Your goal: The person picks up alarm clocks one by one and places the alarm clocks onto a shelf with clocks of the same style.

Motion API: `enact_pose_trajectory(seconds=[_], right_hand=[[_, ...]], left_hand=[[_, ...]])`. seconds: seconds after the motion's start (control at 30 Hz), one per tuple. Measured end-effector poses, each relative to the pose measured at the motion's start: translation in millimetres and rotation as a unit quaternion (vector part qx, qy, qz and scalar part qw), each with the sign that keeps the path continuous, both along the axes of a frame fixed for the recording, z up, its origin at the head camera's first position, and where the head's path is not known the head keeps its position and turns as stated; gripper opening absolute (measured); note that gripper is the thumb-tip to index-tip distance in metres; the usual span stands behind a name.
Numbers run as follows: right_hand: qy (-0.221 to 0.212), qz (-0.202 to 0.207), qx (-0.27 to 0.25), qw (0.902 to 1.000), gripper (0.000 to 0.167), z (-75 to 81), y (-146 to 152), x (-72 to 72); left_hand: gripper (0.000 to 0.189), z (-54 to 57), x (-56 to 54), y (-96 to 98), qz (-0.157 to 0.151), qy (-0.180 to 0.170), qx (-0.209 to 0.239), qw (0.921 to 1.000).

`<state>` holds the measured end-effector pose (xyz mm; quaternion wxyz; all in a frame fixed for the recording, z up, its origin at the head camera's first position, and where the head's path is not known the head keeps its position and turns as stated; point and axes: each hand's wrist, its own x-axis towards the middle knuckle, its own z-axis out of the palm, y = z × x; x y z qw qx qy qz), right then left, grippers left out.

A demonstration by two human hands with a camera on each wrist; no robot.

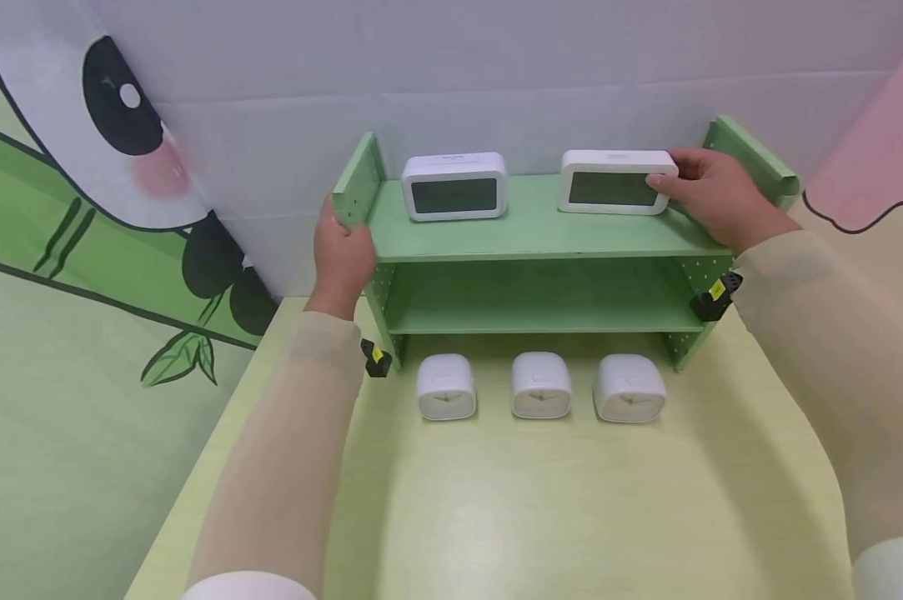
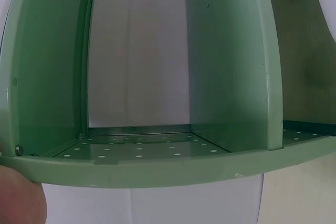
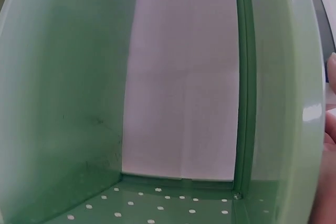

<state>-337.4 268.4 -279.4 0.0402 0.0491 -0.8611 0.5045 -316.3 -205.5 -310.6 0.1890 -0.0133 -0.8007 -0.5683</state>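
A green metal shelf rack (image 1: pixel 541 240) stands at the back of the table. On its top board sit two white digital clocks with dark screens. My right hand (image 1: pixel 714 192) pinches the right end of the right digital clock (image 1: pixel 618 158), thumb on its front. The left digital clock (image 1: pixel 454 185) stands nearer the rack's left end. My left hand (image 1: pixel 343 258) grips the rack's left side panel (image 1: pixel 358 179); in the left wrist view, part of that hand (image 2: pixel 21 198) shows at the panel's edge. Fingers (image 3: pixel 332 74) of my right hand appear at the right wrist view's edge.
Three small white rounded clocks stand in a row before the rack: left clock (image 1: pixel 447 387), middle clock (image 1: pixel 541 385), right clock (image 1: pixel 629 388). The rack's lower board (image 1: pixel 541 308) bears nothing visible. A pale wooden table (image 1: pixel 541 508) extends forward, with a printed wall covering (image 1: pixel 496 58) behind.
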Motion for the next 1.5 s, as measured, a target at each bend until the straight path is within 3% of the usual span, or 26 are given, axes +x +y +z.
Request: enact_pose_trajectory(seconds=[0.27, 0.4, 0.53, 0.63, 0.77, 0.9, 1.07, 1.2, 1.3, 1.5], right_hand=[[-0.015, -0.002, 0.007, 0.9999, 0.068, 3.4, -2, 3.4], [-0.033, -0.011, 0.034, 0.9988, 0.084, 5.9, -3, 7.3], [-0.019, -0.024, 0.075, 0.9967, 0.092, 7.7, -12, 16.5], [0.026, -0.046, 0.111, 0.9924, 0.091, 7.0, -23, 29.4], [0.118, -0.077, 0.143, 0.9797, 0.080, 1.5, -36, 51.6], [0.188, -0.083, 0.103, 0.9732, 0.065, -4.2, -49, 76.5], [0.212, -0.085, 0.009, 0.9735, 0.055, -7.1, -60, 111.4], [0.220, -0.080, 0.016, 0.9720, 0.052, -19.4, -64, 132.5], [0.211, -0.071, 0.035, 0.9743, 0.054, -34.7, -67, 144.8], [0.207, -0.061, 0.019, 0.9762, 0.052, -68.6, -73, 163.2]], left_hand=[[0.063, 2.3, 0.0, 0.5, -0.004, -0.002, 0.008, 1.0000], [0.063, 3.3, 1.8, 1.1, -0.003, -0.003, 0.014, 0.9999], [0.063, 3.8, 3.3, 1.7, -0.002, -0.007, 0.016, 0.9998], [0.063, 2.5, 1.9, 2.3, -0.004, -0.003, 0.016, 0.9999], [0.063, 0.2, -0.3, 2.9, -0.007, 0.004, 0.014, 0.9999], [0.061, 0.4, -0.2, 2.1, -0.001, -0.005, 0.007, 1.0000], [0.061, 2.7, -0.7, -0.9, 0.006, -0.003, 0.008, 0.9999], [0.062, 2.5, -1.5, -2.4, 0.003, -0.003, 0.015, 0.9999], [0.062, 1.8, -0.7, -2.2, 0.000, -0.011, 0.010, 0.9999], [0.062, 3.2, 0.0, -0.7, -0.004, -0.011, -0.001, 0.9999]])
